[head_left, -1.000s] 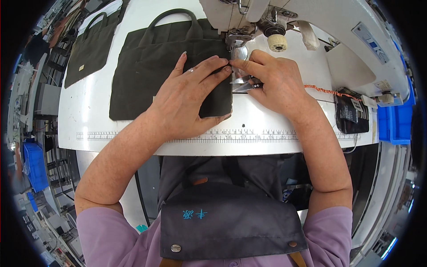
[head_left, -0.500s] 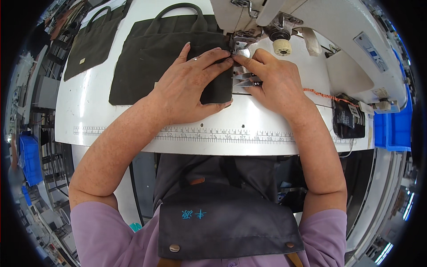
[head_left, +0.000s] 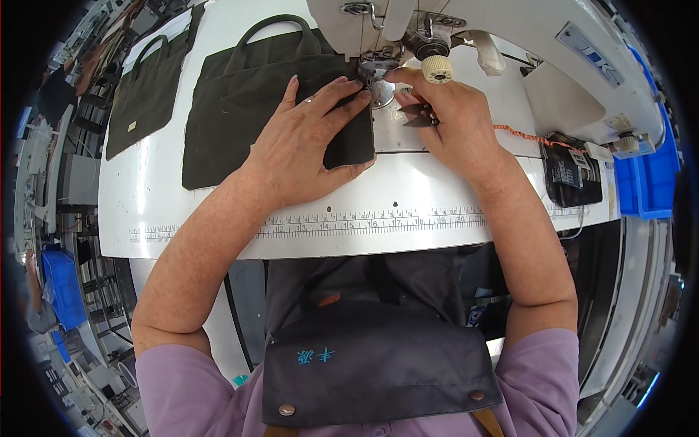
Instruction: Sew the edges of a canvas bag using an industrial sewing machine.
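Note:
My left hand [head_left: 306,138] lies flat with fingers spread on a dark green fabric bag [head_left: 226,124], its fingertips beside the bag's right edge. The bag has a looped handle [head_left: 271,28] at its far side. Just right of the bag stands the needle and presser foot area [head_left: 378,69] of a white sewing machine [head_left: 510,29]. Next to it, my right hand [head_left: 460,120] is closed around small thread snips [head_left: 419,116], blades pointing left. The right index finger reaches out toward the presser foot; whether it touches cannot be made out.
A second dark green bag [head_left: 145,95] lies at the far left of the white table [head_left: 349,244]. A printed ruler strip [head_left: 313,226] runs along the near edge. An orange coiled cord [head_left: 528,134] leads right to a black packet [head_left: 571,171]. A blue bin [head_left: 644,182] stands beyond.
My right hand has drawn away from the bag's edge and my left fingertips, keeping the snips. My left hand stays on the bag. The whole view has shifted slightly.

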The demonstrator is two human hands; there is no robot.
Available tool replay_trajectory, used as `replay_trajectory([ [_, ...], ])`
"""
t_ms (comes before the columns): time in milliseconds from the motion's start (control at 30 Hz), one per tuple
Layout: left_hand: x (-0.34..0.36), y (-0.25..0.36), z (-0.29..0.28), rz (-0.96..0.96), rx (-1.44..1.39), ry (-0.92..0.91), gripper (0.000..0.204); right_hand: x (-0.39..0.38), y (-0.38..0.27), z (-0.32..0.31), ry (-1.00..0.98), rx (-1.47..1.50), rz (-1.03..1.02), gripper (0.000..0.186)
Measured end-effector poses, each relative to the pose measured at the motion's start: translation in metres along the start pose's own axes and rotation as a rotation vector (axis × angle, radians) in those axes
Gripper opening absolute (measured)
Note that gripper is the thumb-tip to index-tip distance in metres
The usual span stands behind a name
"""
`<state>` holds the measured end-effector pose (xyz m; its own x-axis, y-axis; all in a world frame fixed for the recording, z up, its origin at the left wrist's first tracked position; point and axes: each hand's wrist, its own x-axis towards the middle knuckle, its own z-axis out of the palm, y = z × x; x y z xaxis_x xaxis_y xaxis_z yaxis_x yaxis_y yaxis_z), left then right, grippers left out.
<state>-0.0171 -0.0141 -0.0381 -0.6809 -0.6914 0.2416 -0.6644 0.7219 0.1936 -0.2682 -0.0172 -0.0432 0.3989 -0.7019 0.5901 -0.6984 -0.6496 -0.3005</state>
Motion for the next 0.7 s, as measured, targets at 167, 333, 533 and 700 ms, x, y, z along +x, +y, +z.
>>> replay_trajectory([
  [167, -0.001, -0.001, -0.001, -0.008, 0.002, -0.009, 0.074, 0.001, -0.004, 0.000, -0.079, -0.184, -0.016, 0.051],
  [333, 0.000, -0.006, -0.001, -0.003, -0.018, -0.016, 0.070, -0.001, -0.007, 0.002, -0.211, -0.346, 0.012, 0.050],
  [533, 0.002, -0.010, -0.004, -0.064, -0.149, -0.044, 0.054, -0.007, -0.003, -0.002, -0.185, -0.163, 0.006, 0.041],
  [700, 0.001, -0.008, 0.001, -0.043, -0.126, -0.010, 0.051, -0.007, -0.012, -0.010, -0.217, -0.021, -0.093, 0.036],
])
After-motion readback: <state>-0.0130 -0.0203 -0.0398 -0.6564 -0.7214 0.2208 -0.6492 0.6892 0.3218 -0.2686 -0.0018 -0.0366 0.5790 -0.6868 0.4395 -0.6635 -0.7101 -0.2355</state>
